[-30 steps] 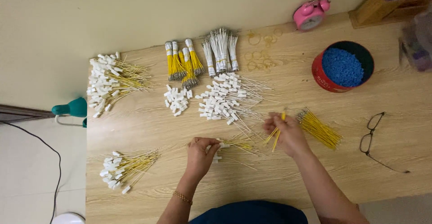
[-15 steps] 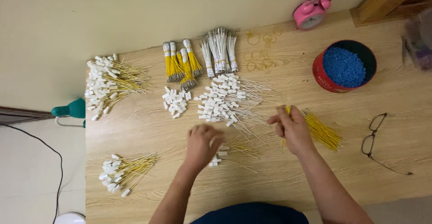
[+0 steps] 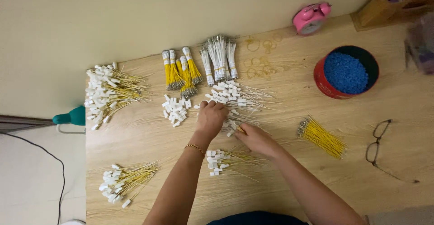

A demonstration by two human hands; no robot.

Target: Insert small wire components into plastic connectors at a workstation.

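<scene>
Nearest, small heap of white-tagged wires (image 3: 224, 159) just below right hand (image 3: 253, 138); fingers pinched on one yellow wire (image 3: 239, 129). Left hand (image 3: 211, 116) curled, fingertips in white-tagged wire pile (image 3: 235, 96); grip unclear. Beyond, banded yellow bundles (image 3: 181, 71)

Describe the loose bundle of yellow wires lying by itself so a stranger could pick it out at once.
Start at the red tin of blue beads near the table's far right. Just below it, toward the table's near edge and left of the eyeglasses, lies the bare yellow wire bundle. Unlike the other yellow piles, it carries no white connectors or wrapping, only metal tips at one end.
</scene>
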